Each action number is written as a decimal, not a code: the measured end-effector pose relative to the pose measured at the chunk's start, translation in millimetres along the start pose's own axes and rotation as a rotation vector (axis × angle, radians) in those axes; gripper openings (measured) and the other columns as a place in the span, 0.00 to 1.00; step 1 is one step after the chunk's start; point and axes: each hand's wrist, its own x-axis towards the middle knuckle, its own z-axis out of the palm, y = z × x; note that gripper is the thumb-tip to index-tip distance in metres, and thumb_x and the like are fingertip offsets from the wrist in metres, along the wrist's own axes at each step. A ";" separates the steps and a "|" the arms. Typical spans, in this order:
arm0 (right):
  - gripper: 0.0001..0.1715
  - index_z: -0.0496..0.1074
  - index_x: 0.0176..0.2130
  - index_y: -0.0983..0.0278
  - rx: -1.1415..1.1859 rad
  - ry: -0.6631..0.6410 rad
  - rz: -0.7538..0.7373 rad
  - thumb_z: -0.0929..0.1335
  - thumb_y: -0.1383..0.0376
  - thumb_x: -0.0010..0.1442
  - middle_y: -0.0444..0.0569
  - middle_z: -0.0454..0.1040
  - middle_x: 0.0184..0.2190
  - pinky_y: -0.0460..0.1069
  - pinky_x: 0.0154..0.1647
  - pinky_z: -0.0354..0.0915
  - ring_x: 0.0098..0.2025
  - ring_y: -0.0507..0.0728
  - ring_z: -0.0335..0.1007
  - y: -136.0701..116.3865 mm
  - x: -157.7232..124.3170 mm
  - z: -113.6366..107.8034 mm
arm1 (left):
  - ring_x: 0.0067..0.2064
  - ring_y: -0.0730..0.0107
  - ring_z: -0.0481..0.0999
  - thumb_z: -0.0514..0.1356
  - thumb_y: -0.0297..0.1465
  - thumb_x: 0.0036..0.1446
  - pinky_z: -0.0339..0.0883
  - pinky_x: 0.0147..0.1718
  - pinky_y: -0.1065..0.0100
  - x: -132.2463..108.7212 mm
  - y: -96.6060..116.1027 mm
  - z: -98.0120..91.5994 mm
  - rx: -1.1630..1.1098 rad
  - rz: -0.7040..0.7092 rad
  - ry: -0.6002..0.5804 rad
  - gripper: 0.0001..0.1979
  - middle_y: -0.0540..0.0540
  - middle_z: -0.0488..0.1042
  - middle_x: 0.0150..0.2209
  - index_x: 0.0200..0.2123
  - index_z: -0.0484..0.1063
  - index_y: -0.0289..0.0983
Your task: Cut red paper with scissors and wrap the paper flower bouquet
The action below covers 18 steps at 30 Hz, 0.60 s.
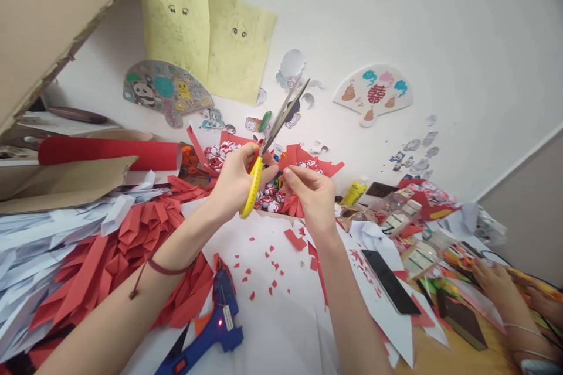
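Observation:
My left hand (240,181) is closed round a pair of scissors (250,190) with yellow and red handles; the blades point up and away, slightly apart. Thumb and index finger of my right hand (314,193) are pinched together close to my left fingertips. Whatever lies between them is too small to make out against the red paper (292,155) behind. Below both hands, small red paper scraps (272,263) are scattered on white sheets (281,316). A blue hot glue gun (215,319) with a lit red light lies under my left forearm.
Folded red strips (149,222) and white strips (39,263) are heaped at left, beside a red paper roll (109,152). A black phone (389,281), bottles (396,220) and a yellow bottle (354,192) lie right. Another person's hand (497,281) rests at far right.

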 end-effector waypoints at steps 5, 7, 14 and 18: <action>0.08 0.79 0.33 0.63 -0.062 -0.030 -0.042 0.75 0.61 0.52 0.44 0.79 0.27 0.47 0.30 0.71 0.26 0.51 0.73 -1.2 1.9 -4.1 | 0.24 0.77 0.64 0.67 0.41 0.51 0.59 0.22 0.71 0.0 1.2 0.6 0.021 -0.024 -0.012 0.18 0.52 0.69 0.29 0.33 0.65 0.36; 0.08 0.79 0.33 0.63 -0.062 -0.001 -0.058 0.75 0.62 0.52 0.44 0.79 0.28 0.47 0.32 0.72 0.27 0.51 0.74 -2.4 3.3 -6.5 | 0.25 0.76 0.64 0.65 0.42 0.53 0.59 0.24 0.70 1.7 -1.5 -1.1 0.088 0.001 0.001 0.17 0.52 0.67 0.29 0.35 0.64 0.37; 0.11 0.76 0.33 0.63 -0.001 0.202 -0.179 0.75 0.59 0.52 0.45 0.79 0.28 0.51 0.39 0.75 0.32 0.54 0.78 -10.2 12.2 -24.7 | 0.32 0.69 0.61 0.65 0.40 0.46 0.56 0.30 0.67 12.1 -20.2 -11.7 0.643 0.138 -0.081 0.23 0.49 0.60 0.33 0.37 0.55 0.38; 0.12 0.76 0.35 0.63 0.030 0.230 -0.201 0.74 0.58 0.53 0.47 0.80 0.34 0.53 0.47 0.74 0.40 0.56 0.78 -10.9 12.9 -27.4 | 0.32 0.68 0.62 0.63 0.42 0.48 0.56 0.30 0.67 9.8 -28.4 -6.0 0.608 0.076 -0.216 0.23 0.50 0.60 0.34 0.37 0.54 0.39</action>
